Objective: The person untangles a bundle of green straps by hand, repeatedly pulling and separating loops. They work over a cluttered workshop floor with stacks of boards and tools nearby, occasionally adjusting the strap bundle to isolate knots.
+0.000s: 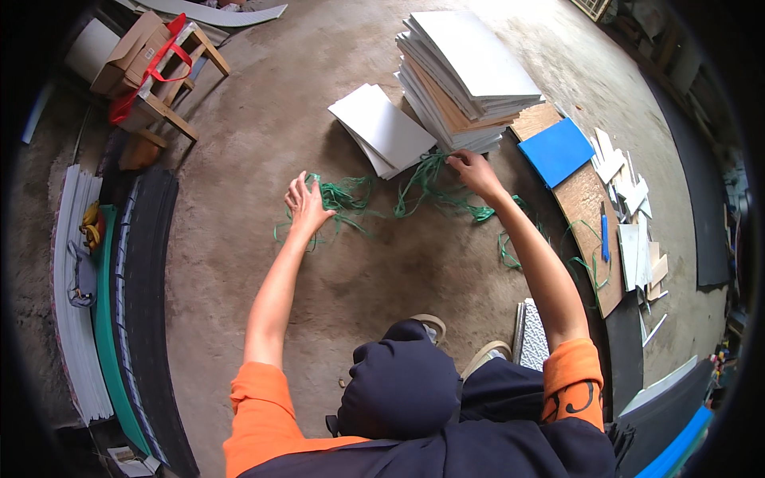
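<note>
Green twine (344, 193) tangled on floor (239, 103), strands trailing over left edge of brown board (578, 209); ends hard to trace. Left hand (307, 207): fingers spread at tangle, thumb apart, contact partly hidden. Right hand (476, 172): fingers bent at strands beside white sheet stack (478, 56); can't tell if gripping. Hand hides part of stack's base. Blue cutter (604, 234) near board's right edge. Far-right clutter (725, 350) cut off by dark rim.

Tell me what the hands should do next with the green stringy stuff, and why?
Perhaps the right hand should gently draw out one strand of the thin green plastic ribbon: it lies in loose tangles on the brownish concrete floor, and that hand is at one clump while the left hand is at another.
</note>
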{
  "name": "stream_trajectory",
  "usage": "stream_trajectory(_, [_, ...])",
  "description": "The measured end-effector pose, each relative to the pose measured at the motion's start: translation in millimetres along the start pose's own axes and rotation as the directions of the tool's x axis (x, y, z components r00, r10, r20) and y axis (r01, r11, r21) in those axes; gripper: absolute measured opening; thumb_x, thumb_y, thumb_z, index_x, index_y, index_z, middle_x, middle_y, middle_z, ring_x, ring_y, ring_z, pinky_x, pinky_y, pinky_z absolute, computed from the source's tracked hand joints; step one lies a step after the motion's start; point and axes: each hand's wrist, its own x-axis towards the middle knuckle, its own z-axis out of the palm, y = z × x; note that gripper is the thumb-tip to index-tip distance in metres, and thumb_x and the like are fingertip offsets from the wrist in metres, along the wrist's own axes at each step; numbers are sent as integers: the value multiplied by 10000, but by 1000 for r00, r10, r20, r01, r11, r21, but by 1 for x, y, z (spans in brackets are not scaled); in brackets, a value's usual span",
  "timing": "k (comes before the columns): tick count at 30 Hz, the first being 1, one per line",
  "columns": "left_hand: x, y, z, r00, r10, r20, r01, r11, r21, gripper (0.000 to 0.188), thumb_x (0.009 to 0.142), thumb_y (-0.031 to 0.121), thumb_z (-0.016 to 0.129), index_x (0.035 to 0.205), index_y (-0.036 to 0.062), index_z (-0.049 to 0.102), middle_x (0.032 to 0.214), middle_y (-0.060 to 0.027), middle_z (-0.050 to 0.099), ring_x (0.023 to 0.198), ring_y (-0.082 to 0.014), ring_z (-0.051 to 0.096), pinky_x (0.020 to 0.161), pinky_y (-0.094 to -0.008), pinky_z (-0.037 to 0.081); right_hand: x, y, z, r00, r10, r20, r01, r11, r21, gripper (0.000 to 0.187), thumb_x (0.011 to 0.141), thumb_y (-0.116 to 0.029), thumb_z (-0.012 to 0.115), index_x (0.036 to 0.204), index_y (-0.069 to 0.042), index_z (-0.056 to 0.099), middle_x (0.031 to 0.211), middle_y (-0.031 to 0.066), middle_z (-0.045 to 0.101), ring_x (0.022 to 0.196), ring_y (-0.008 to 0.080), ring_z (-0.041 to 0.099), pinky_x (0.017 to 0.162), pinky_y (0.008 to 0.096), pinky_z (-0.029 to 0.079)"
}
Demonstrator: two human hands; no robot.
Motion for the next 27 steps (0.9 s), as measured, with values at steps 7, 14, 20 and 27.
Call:
stream_trajectory(7, [27,88,25,959,241,145,-190,935,-301,691,577,366,757,1102,1,495,1195,-169,394,1175,-321,319,964,-409,311,-31,-21,-83,991,-1,-133,-13,995,-103,242,864,-194,457,925,-20,614,596,38,495,564,118,475,536,277,388])
stream_trajectory(14, [55,86,-5,876,110,469,-178,979,102,335,640,282,722,852,40,632,894,-155,628,904,-309,597,739,-398,493,-125,-8,-162,975,145,-171,-88,948,307,197,916,-190,394,855,-51,520,565,-61,363,453,21,302,400,186,238])
stream_trajectory(20, [56,134,-56,906,422,-43,-423,894,-148,161,736,213,618,862,118,651,806,-114,601,818,-303,582,709,-398,470,-167,36,-142,944,192,-270,5,807,590,182,936,-216,374,870,-71,461,534,-62,331,414,17,244,375,183,179])
stream_trajectory(27, [21,276,-59,480,742,467,268,383,-884,410,906,394,387,1125,92,555,1122,-53,556,1030,-180,503,899,-350,387,-152,49,-97,919,181,-349,18,868,497,202,920,-196,407,795,-68,500,549,-62,385,477,12,342,424,184,269])
